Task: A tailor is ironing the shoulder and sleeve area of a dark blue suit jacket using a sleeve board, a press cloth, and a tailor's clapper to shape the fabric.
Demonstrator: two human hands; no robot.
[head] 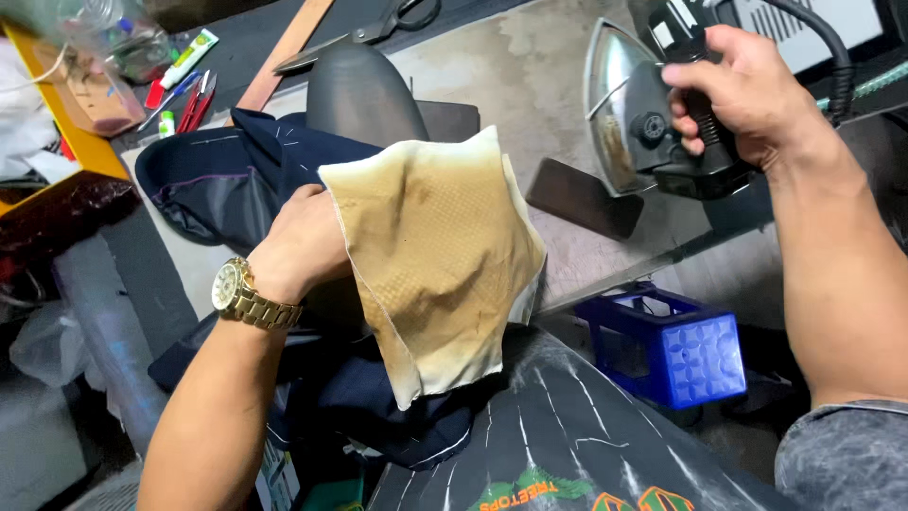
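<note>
Iron (629, 114) handle wrapped inside right hand's (742, 95) fingers (683, 74).

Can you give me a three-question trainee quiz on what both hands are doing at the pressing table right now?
1. True or false: the right hand grips the handle of the iron, which is tipped up off the table.
2. What does the left hand hold? A) scissors B) a scorched tan pressing cloth C) a blue plastic box
3. Fill in: under the cloth lies a dark ____ garment with light stitching.

Key
1. True.
2. B, the pressing cloth; the scissors lie at the table's far edge and the blue box sits below its near edge.
3. Navy; the garment drapes over a rounded pressing form.
</note>
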